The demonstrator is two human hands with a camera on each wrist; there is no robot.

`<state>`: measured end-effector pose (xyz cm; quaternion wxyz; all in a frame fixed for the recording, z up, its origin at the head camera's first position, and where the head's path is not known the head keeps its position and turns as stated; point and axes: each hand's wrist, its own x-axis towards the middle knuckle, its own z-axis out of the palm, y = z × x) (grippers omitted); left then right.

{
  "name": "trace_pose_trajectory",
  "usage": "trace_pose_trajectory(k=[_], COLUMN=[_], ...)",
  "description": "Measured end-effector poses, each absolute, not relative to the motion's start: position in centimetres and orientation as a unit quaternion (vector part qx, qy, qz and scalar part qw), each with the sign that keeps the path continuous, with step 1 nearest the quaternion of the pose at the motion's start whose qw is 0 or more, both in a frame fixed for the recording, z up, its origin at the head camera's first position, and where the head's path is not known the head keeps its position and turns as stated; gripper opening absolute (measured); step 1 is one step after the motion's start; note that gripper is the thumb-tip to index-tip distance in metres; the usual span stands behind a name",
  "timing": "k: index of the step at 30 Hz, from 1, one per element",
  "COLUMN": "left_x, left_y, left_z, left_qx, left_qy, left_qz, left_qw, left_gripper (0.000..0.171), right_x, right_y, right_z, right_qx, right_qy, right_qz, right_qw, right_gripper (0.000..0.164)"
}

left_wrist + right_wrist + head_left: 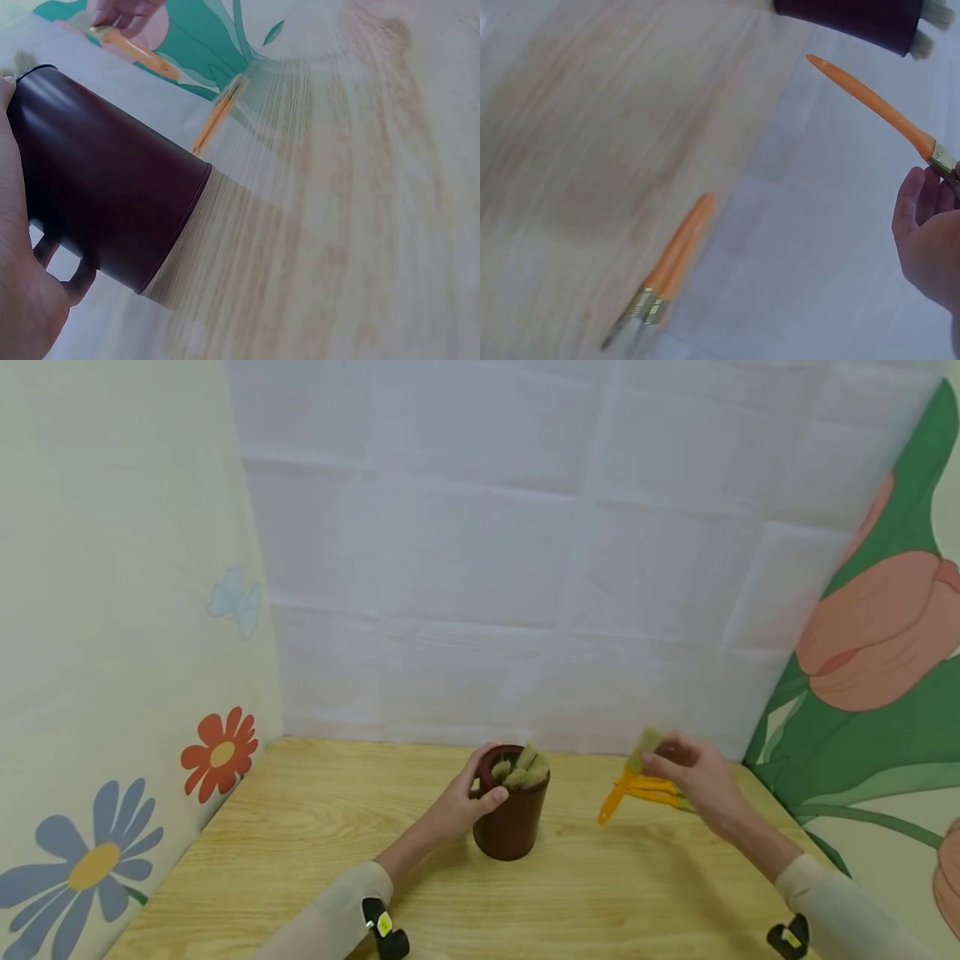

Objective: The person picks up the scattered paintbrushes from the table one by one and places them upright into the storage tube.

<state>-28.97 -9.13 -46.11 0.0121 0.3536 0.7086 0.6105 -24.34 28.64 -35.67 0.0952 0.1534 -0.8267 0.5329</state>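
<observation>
a mug [510,822] is being gripped by the left hand [461,802]. between the right hand's [699,777] fingertips, a brush [632,771] is being pinched.

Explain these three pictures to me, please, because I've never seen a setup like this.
There's no machine: a person works bare-handed. The wide picture comes from a camera worn on the head; the others come from one on each wrist. On the wooden table stands a dark brown mug with brush bristles poking above its rim. The left hand holds the mug. The right hand holds an orange-handled brush near its bristle end, handle slanting down. Other orange-handled brushes lie on the table.
</observation>
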Motion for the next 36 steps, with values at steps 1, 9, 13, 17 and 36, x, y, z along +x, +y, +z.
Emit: trace_pose_trajectory(k=[1, 9, 13, 17, 36], left_x=[-29.0, -28.8, -27.5, -27.0, -28.5], left_y=[-9.1, -8.9, -9.0, -9.1, -7.7], left_z=[-46.1, -46.0, -44.5, -43.8, -45.6], left_qx=[0.354, 0.356, 0.365, 0.364, 0.361], left_qy=[0.708, 0.705, 0.701, 0.705, 0.708], left_qz=[0.611, 0.613, 0.612, 0.608, 0.607], left_qw=[0.013, 0.013, 0.018, 0.022, 0.013], left_gripper=[0.069, 0.069, 0.070, 0.072, 0.070], right_x=[-24.3, -24.9, -25.4, -25.7, -27.5], right_y=[28.3, 26.5, 25.8, 24.5, 18.7], right_z=[-35.2, -31.0, -28.7, -26.6, -28.9], right_qx=[0.161, 0.188, 0.204, 0.233, 0.236], right_qy=[-0.827, -0.840, -0.824, -0.769, -0.764], right_qz=[0.529, 0.489, 0.508, 0.576, 0.587], right_qw=[0.100, 0.140, 0.146, 0.152, 0.127], right_gripper=[0.033, 0.030, 0.031, 0.029, 0.029])
